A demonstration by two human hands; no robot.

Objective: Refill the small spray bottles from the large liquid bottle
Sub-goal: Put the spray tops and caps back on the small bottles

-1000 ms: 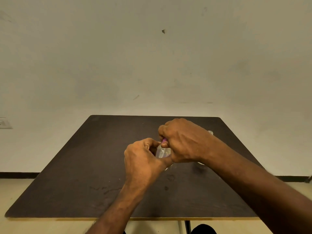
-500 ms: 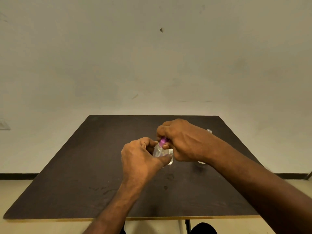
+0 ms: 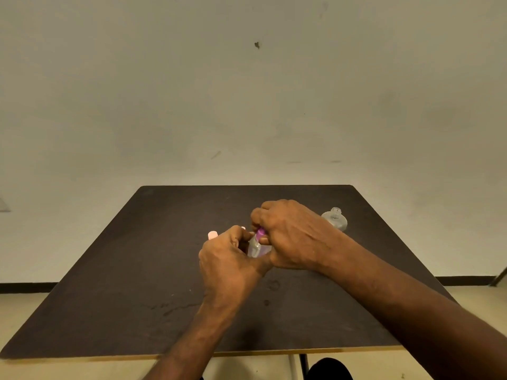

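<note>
Filling the upper half of the view was a pale wall, matt and faintly smudged, with one small dark mark high on it. Below it a square table was seen, its top dark brown, dull and finely grained, its front edge showing a lighter wooden band; a few faint glossy smears were visible on the surface near the front. A strip of pale floor was seen at either side of the table.

Above the middle of the table a small spray bottle was held between both hands. Its body was clear, flattish plastic, and a purple cap sat at its top. The body was gripped by the left hand, whose fingers were curled round it from the left. The cap was pinched by the right hand, whose fingers were bent tightly over it from above. Whether the bottle's base touched the table could not be told.

Behind the right wrist, towards the far right of the table, the large bottle stood upright and uncapped: clear, round-shouldered, with a short threaded neck. Just beyond the left hand's knuckles a small pink cap was seen, rounded and smooth, the rest of its object being hidden.
</note>
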